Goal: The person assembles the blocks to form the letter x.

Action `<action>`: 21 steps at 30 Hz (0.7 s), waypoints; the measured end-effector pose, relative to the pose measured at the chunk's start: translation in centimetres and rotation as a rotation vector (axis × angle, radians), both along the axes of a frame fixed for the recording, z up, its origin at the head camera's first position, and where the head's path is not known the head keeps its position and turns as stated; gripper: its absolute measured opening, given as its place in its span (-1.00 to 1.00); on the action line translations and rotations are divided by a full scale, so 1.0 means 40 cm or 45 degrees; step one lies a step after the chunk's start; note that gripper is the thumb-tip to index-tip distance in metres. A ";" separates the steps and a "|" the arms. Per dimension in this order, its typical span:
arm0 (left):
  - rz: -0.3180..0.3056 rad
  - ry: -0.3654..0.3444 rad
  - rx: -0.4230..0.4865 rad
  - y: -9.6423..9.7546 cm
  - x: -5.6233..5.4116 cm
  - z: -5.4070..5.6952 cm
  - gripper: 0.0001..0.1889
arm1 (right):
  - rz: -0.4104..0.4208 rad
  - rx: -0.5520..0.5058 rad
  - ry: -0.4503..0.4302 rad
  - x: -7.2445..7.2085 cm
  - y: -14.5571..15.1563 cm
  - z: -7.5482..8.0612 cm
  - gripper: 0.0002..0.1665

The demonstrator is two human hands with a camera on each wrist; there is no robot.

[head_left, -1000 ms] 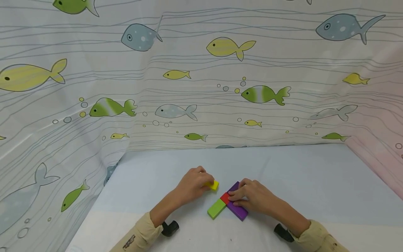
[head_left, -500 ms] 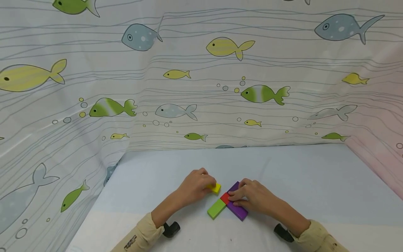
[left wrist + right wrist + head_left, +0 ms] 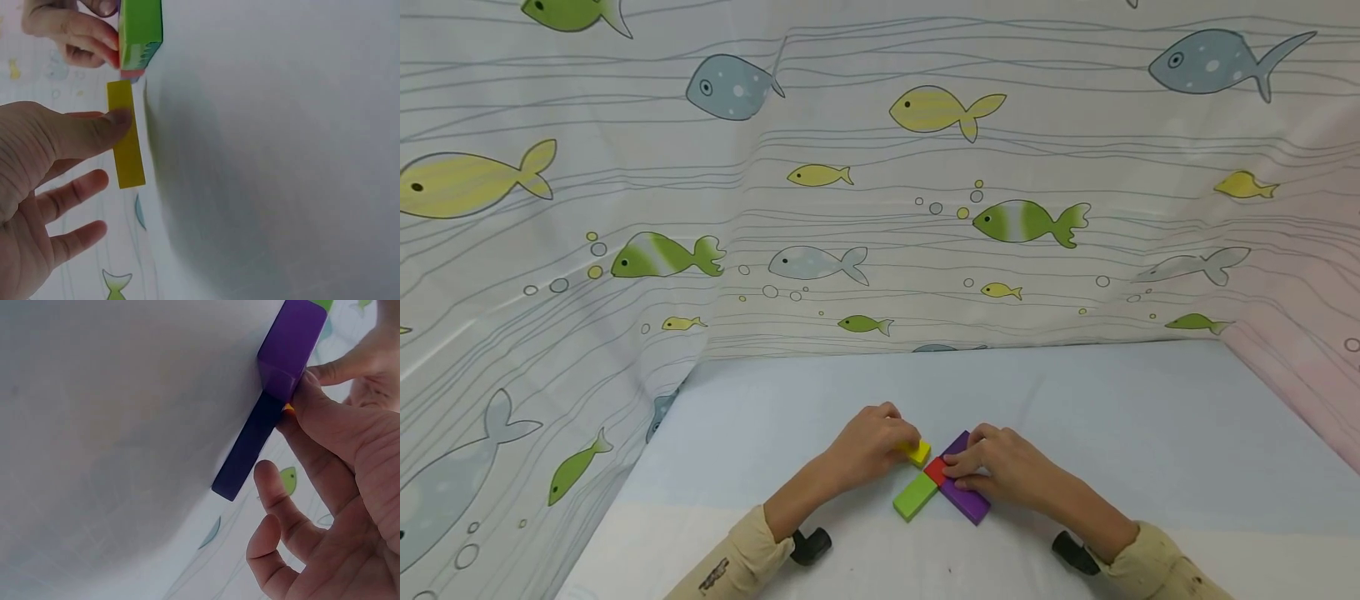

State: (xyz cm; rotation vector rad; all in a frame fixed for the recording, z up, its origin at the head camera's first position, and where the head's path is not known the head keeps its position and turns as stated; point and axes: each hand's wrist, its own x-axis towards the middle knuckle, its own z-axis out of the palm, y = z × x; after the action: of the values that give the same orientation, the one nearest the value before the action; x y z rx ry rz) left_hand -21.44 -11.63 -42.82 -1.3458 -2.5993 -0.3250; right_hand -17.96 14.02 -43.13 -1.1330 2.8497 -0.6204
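My left hand (image 3: 868, 448) pinches a yellow block (image 3: 918, 453) by its end, just left of the other blocks. In the left wrist view the thumb lies against the yellow block (image 3: 129, 156), and the other fingers are spread. A small red block (image 3: 934, 470) joins a green block (image 3: 914, 498) and two purple pieces, the near purple block (image 3: 967, 503) and the far purple block (image 3: 957, 443). My right hand (image 3: 1011, 468) grips at this junction, thumb against the near purple block (image 3: 290, 344) and a fingertip on the red one. Its palm side partly covers the purple pieces.
The blocks lie on a white-and-pale-blue tabletop (image 3: 1120, 433). Behind and at the sides hangs a fish-print curtain (image 3: 880, 217). Black wrist devices show below the forearms, one at the left cuff (image 3: 812, 547) and one at the right cuff (image 3: 1073, 554).
My left hand has moved slightly right and nearer with the yellow block, closing the gap to the red block. My right hand and the joined blocks have stayed in place.
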 end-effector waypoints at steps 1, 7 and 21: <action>-0.002 0.001 -0.001 0.001 0.000 -0.001 -0.86 | 0.002 -0.002 0.000 0.000 0.000 0.000 -0.68; -0.019 0.001 -0.017 0.005 0.001 -0.004 -0.86 | -0.002 -0.025 0.002 0.000 0.002 0.002 -0.68; -0.023 -0.012 -0.057 0.016 -0.001 0.001 -0.86 | 0.005 -0.022 -0.026 -0.008 0.006 0.010 -0.68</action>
State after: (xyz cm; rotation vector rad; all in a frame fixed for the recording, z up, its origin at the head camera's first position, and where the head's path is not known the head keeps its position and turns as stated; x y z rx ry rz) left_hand -21.50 -11.00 -42.79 -1.3865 -2.6180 -0.2781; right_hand -18.28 14.25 -42.72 -1.1274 2.8304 -0.6537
